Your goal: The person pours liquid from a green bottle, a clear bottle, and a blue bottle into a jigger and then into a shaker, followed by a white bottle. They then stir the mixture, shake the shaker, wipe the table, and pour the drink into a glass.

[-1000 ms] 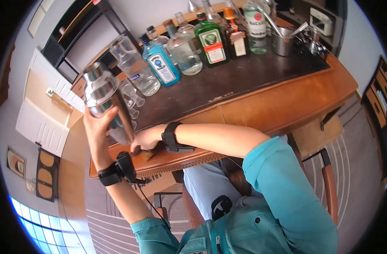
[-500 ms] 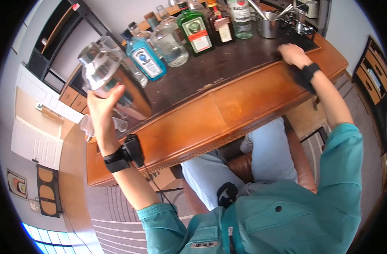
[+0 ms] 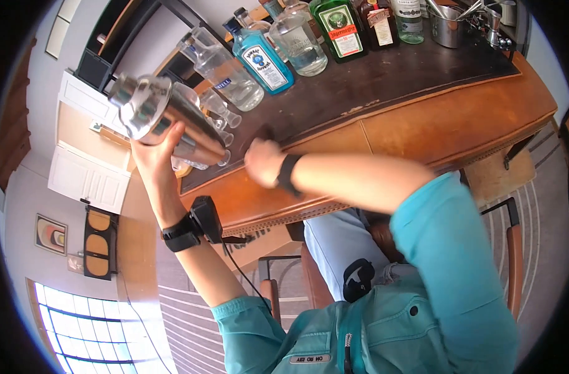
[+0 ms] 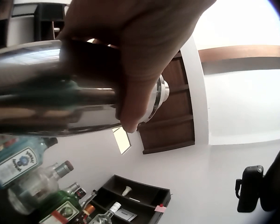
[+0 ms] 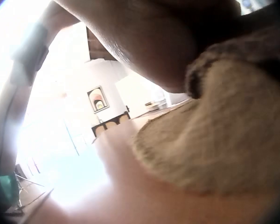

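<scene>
A silver cocktail shaker is gripped by my left hand, tilted with its cap up to the left, above the desk's left end. In the left wrist view the thumb of that hand lies across the shiny metal body. My right hand is low over the desk, right of the shaker, blurred. The right wrist view shows a tan cloth bunched under this hand, against the desk's brown surface; most of the fingers are hidden.
Small glasses stand behind the shaker. A clear bottle, a blue bottle, a green bottle and others line the desk's far side. A metal cup with utensils stands at the right, beside bar tools.
My right hand went from the desk's left part to its far right end, then back to the left. My left hand still grips the shaker, which is tilted further over.
</scene>
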`<action>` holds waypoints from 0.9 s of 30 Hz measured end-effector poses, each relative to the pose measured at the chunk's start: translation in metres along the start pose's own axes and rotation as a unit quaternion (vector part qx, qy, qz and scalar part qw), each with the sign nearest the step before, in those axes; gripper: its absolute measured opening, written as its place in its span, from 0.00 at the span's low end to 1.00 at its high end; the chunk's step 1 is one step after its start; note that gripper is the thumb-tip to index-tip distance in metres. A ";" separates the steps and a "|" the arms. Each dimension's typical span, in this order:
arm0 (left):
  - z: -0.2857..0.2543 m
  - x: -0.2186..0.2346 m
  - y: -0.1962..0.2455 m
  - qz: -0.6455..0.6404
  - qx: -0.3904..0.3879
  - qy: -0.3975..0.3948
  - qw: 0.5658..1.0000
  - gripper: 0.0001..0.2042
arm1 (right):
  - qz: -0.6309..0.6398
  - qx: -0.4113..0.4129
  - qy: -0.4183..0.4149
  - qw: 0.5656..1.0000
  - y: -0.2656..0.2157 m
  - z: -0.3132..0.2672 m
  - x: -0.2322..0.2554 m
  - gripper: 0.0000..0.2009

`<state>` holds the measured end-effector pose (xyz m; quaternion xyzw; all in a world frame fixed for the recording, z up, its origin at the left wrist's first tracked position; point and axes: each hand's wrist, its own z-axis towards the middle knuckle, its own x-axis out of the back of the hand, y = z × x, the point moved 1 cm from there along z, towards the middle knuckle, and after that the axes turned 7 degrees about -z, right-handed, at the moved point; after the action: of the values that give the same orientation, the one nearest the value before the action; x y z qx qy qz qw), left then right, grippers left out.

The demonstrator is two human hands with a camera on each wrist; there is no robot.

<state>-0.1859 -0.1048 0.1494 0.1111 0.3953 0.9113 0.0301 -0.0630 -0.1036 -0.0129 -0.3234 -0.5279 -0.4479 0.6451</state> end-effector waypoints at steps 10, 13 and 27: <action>-0.003 -0.022 -0.013 -0.014 0.028 -0.078 0.996 0.23 | 0.278 0.256 -0.132 0.917 -0.065 -0.091 0.058 0.12; 0.005 -0.061 -0.025 -0.044 0.044 -0.118 0.991 0.21 | 0.361 0.239 -0.056 0.900 -0.002 -0.144 0.075 0.11; 0.023 -0.418 0.007 -0.333 0.021 -0.270 0.903 0.17 | 0.172 -0.322 -0.090 0.927 0.198 -0.383 0.212 0.12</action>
<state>0.2266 -0.1529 0.0954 0.2159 0.4054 0.7746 0.4347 0.2774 -0.4172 0.1141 -0.6381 -0.3475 -0.4450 0.5235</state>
